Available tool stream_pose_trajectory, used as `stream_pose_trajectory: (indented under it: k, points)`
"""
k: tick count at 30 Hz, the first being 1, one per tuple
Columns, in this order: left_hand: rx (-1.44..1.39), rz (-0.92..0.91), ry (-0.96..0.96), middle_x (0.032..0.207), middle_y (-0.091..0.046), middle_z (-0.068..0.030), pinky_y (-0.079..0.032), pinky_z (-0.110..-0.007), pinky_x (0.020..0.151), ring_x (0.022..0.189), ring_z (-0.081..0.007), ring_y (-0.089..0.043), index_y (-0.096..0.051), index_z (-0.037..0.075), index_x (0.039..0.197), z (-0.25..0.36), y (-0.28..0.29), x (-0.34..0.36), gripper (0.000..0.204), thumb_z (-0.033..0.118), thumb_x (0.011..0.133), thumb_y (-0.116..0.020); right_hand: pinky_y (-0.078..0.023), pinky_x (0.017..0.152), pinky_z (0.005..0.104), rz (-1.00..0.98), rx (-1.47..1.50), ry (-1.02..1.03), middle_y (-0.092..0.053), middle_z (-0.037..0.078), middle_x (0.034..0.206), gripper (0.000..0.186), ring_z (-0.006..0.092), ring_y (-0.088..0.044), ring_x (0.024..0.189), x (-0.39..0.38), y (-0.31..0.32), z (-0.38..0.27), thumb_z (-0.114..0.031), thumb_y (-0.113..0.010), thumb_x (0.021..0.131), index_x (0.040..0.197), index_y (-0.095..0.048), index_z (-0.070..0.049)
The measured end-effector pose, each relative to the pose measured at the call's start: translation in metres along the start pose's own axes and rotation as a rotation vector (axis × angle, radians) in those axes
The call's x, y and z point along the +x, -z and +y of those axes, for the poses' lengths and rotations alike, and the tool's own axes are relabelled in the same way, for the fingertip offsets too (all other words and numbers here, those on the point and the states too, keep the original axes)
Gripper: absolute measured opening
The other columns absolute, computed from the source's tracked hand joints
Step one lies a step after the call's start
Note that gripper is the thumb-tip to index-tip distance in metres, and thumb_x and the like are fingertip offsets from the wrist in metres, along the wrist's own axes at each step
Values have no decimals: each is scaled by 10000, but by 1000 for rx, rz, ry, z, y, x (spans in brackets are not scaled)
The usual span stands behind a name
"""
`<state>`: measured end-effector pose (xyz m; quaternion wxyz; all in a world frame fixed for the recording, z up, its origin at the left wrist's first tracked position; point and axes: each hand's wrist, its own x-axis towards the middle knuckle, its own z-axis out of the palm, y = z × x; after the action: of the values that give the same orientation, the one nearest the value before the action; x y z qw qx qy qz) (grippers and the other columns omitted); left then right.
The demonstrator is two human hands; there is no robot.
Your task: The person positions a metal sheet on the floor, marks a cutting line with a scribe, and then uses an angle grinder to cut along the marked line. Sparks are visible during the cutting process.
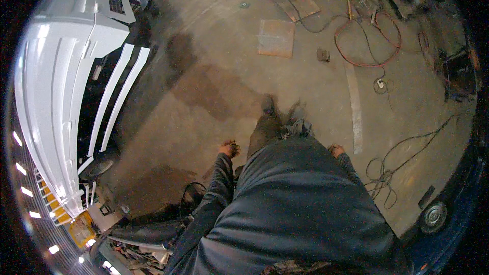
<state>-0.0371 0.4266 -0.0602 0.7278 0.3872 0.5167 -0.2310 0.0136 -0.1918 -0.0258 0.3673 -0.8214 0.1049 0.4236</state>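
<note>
My left hand [231, 148] hangs at my left side, over the bare concrete floor [224, 130]. Its fingers look dark and curled, but grain and poor light hide whether anything is in them. On the other side of my body my right hand [335, 150] hangs low, near a pale strip [355, 117] on the floor. Only a small part of it shows past the dark sleeve, and its fingers are too small to read. Neither hand visibly touches anything around me. One dark shoe [268, 104] is ahead of the other.
A large white vehicle [53, 76] stands along the left. Ahead lie a square plate [276, 38], a small brown block [323, 54] and a coiled red hose [368, 65]. A dark cable [385, 173] lies tangled at right, near a dark blue car's wheel [433, 217].
</note>
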Motion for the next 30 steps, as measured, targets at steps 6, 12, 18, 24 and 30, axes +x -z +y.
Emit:
stream_pose_trajectory:
  k: [6,12,18,24,30]
  points:
    - [-479,-420,248,832,-627,-254,-501,-552,546,692,-442,-612,-634,61,1018,-19,15,-12,199,201,960,-505,-497,500,402,-108,520,-278,-683,130,880,211,238,-655,699,21,26,-2,-212,-520,971,1021,-678,-81]
    - [24,60,12,900,-640,-197,-443,-514,589,736,-365,-581,-617,101,971,-24,-40,-13,259,315,998,-473,-430,399,433,80,542,-383,-680,151,898,119,253,-647,668,15,51,-26,-165,-579,943,981,-648,-76]
    - [221,-81,-139,854,-603,-148,-403,-490,553,704,-317,-549,-602,131,980,17,-2,15,227,318,1000,-474,-510,652,399,104,-78,1,-699,129,956,202,258,-670,797,15,21,-33,-199,-560,928,1041,-689,-93]
    - [-64,-167,7,805,-582,-119,-402,-457,530,705,-286,-560,-588,130,1007,52,-2,14,142,258,980,-533,-554,798,409,6,-342,142,-700,121,1109,267,281,-686,931,6,-1,-39,-260,-552,924,1084,-718,-124]
    - [150,-4,-16,820,-630,-148,-480,-451,523,652,-303,-590,-611,77,1017,66,4,2,165,232,967,-581,-554,806,416,127,-456,458,-695,121,1133,297,314,-683,953,2,-15,-63,-333,-571,918,1050,-711,-106]
